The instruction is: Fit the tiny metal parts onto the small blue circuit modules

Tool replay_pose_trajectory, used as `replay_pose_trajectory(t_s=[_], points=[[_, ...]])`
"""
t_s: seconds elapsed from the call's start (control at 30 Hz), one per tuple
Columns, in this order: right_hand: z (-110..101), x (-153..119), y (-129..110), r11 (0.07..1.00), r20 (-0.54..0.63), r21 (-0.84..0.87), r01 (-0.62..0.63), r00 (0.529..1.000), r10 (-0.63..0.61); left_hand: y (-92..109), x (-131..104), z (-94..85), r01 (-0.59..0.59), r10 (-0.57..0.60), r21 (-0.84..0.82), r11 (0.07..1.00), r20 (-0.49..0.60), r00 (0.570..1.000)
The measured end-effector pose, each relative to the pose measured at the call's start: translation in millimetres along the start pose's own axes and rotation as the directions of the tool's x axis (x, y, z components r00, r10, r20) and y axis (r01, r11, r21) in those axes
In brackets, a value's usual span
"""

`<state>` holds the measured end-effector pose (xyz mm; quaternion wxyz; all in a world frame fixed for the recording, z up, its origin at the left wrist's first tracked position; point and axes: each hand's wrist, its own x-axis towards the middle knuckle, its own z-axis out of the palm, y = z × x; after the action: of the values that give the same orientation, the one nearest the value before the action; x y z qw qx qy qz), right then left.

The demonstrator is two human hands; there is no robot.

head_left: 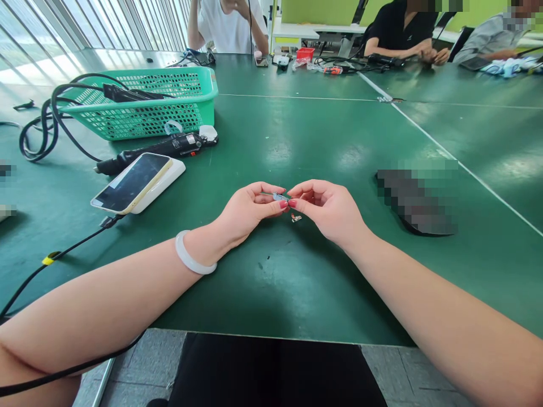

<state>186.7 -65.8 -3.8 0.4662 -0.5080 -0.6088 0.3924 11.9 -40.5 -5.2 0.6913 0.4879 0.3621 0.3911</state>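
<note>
Lying on the table [254,305] just on the near side of the fingers, a metal bit [296,218] is closer to the right hand [335,212]. Past it, the left hand [244,215] and right hand pinch a blue piece [279,197], its long axis roughly crosswise. Farther off, labels [190,139] on the black tool [165,148] are too small to read.

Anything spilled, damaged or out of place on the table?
No spill or damage shows. Slightly untidy: a small metallic-looking piece lies loose on the table near the right hand, and black cable loops trail out of the green basket's left side.
</note>
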Motion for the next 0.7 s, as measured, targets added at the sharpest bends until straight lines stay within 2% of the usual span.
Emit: replay_pose_trajectory(t_s=[0.07,0.13,0.2,0.27,0.4,0.7], points=[[-6,2,1,0.997,0.015,-0.074,-0.028,0.999,0.029,1,-1,0.9,0.003,-0.003,0.018,1.0,0.001,1.0],[-13,3,2,0.965,0.049,-0.256,-0.058,0.996,0.073,1,-1,1.6,0.008,-0.008,0.032,0.999,-0.002,1.0],[-18,4,4,0.878,0.075,-0.476,-0.045,0.993,0.091,2,-1,2.3,0.02,-0.019,0.046,0.999,-0.005,1.0],[-18,5,5,0.794,0.103,-0.608,0.016,0.993,0.059,2,-1,3.2,0.031,-0.031,0.061,0.998,-0.005,1.0],[-10,7,7,0.723,0.184,-0.678,0.135,0.983,-0.01,2,-1,5.2,0.046,-0.045,0.097,0.994,-0.015,0.999],[-7,5,4,0.669,0.262,-0.712,0.213,0.965,-0.028,-1,2,3.1,0.047,-0.044,0.171,0.984,-0.023,0.999]])
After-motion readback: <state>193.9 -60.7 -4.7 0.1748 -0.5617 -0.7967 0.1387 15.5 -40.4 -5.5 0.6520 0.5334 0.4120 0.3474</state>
